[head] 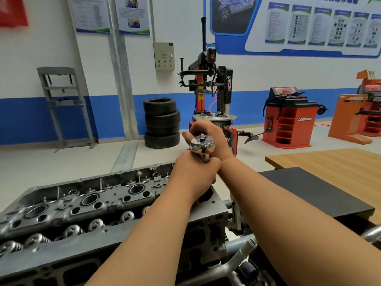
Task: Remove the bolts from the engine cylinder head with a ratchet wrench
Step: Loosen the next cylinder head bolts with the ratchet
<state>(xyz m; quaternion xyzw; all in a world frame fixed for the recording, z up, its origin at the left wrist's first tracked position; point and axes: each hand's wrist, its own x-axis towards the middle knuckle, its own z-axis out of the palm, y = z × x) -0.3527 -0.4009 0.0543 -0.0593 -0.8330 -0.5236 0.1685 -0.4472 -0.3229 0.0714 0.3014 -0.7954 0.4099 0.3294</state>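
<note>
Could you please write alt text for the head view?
Two bare hands hold a chrome ratchet wrench above the grey metal cylinder head: left hand gripping its handle, right hand behind its round head. Stacked black tyres stand beyond.

This was a car-repair training workshop: stacked tyres (162, 122), a tyre changer (212, 89), a wheel balancer (289, 116) and wall posters (313, 23).

Two hands (195, 172), one ratchet wrench (202, 144), one cylinder head (92, 203), four stacked tires (162, 122).

Wrench handle (204, 156) hidden inside hands (193, 174).
</note>
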